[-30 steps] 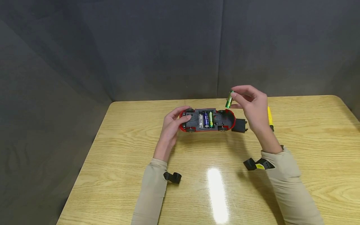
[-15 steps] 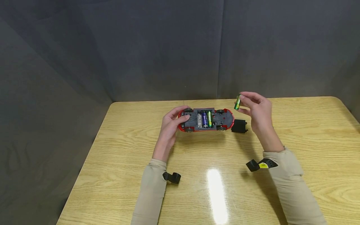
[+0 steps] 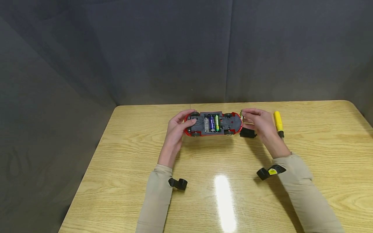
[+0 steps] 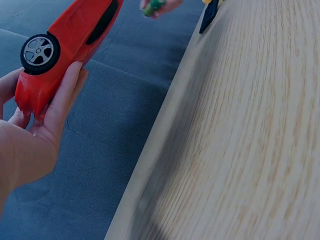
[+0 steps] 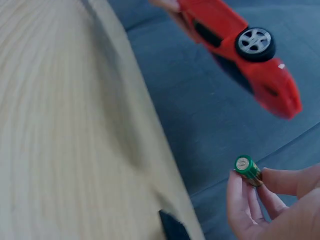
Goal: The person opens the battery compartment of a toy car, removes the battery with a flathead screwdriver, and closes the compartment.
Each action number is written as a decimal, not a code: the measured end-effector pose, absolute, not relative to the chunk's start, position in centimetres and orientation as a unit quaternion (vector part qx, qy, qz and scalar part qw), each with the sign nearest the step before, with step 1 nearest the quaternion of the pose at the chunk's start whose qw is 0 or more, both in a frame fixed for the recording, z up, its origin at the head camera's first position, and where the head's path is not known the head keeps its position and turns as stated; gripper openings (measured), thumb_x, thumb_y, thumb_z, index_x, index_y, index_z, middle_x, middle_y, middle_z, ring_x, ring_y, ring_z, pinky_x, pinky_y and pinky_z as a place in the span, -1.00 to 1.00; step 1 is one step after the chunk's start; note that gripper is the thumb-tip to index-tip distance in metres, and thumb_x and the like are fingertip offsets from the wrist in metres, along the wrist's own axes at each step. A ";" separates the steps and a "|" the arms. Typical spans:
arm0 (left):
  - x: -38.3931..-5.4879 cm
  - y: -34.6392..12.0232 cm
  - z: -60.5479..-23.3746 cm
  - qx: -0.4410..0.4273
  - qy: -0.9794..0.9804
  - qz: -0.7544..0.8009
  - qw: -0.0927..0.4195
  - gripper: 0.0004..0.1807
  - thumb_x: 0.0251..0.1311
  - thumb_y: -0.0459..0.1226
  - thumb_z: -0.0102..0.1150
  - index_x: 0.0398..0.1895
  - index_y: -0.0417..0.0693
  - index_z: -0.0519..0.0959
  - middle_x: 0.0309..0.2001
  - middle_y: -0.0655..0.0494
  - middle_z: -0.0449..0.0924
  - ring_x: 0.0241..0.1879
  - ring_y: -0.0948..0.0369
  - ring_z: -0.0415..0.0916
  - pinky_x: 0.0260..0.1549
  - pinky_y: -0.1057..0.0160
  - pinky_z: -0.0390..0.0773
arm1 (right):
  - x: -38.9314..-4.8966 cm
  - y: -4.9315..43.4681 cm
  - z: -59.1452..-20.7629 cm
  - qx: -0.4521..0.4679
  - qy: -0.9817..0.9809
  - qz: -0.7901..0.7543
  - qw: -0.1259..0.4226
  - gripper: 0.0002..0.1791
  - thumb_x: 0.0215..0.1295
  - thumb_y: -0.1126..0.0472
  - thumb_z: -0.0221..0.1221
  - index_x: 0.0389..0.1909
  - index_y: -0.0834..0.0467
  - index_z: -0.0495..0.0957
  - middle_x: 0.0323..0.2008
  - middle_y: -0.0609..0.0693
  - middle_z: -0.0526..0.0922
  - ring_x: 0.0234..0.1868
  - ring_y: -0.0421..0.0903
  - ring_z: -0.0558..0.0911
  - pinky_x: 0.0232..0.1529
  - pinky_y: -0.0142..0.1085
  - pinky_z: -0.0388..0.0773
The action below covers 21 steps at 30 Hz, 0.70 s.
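Place: curtained desk station, lab-like; wider room cannot be told.
Pale wood-grain desk with rounded far corners point(image 3: 201, 161) stands before dark grey cloth hangings point(image 3: 169, 55), which also run along both sides. Long white glare streak point(image 3: 225, 202) on its top. Small black camera mounts point(image 3: 182, 184) on both plain beige sleeves point(image 3: 157, 204) suggest a recording setup.

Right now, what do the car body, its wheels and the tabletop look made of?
Car body: probably plastic, fairly glossy; smooth red curves, light highlights.
Wheels: silvery spoked centre, likely coated plastic, maybe metal; dull black outer band suggests rubber or soft plastic.
Tabletop: glossy wood or wood-look laminate; grain, bright reflection.
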State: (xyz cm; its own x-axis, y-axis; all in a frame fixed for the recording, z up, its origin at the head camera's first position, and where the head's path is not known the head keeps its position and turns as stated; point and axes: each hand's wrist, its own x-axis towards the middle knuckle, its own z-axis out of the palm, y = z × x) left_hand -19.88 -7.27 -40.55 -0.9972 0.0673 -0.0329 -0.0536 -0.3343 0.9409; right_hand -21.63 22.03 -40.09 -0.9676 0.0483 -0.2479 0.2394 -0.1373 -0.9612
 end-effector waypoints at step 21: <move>-19.8 -7.4 -40.4 0.003 0.576 0.817 0.036 -0.64 0.25 -0.49 0.29 0.12 -0.20 0.67 0.19 -0.03 0.58 0.00 0.15 0.54 -0.20 0.35 0.65 | -22.3 24.1 -42.5 0.074 0.776 -0.606 0.156 -0.53 0.53 0.27 0.14 0.31 0.48 0.41 -0.23 -0.16 0.62 -0.31 -0.30 0.63 -0.18 -0.35 0.70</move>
